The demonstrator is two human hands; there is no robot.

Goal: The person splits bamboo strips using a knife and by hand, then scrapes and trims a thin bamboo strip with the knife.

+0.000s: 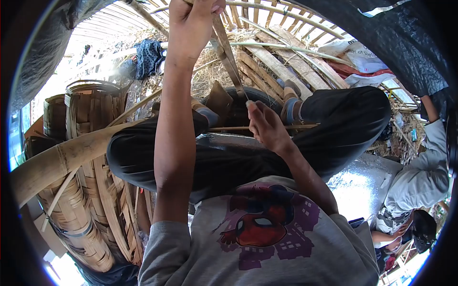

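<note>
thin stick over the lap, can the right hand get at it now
Probably yes: the thin stick passes right behind the right hand, though its fingers seem busy on the long strip.

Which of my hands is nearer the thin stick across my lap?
Right: your right hand is at the stick; your left hand is raised well beyond it.

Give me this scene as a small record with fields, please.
Left hand: raised, gripping the upper part of a long flat piece
Right hand: fingers at its lower end
Piece's material: cannot tell
Near right hand: thin stick, lying crosswise
Person's left: thick bamboo pole, woven bamboo items
Ahead: wooden planks, dark patterned cloth
Person's right: someone else, apart from the hands' work
</note>
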